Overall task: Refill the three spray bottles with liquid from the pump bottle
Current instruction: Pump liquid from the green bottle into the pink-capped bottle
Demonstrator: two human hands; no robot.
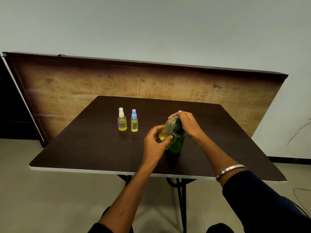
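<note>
The open spray bottle (165, 130) is tilted against the spout of the green pump bottle (176, 142), near the middle of the surface (84, 148). The left hand (155, 142) pinches it; the right hand (186, 125) curls over the pump. If the mouth slips, liquid could spill. Two capped spray bottles (127, 121) stand nearer the far edge.

Count: three spray bottles: white-capped (122, 121), blue-capped (134, 122), one uncapped (166, 130). One green pump bottle (176, 142). Two hands: left (155, 140), right (187, 124). One table (84, 148).
</note>
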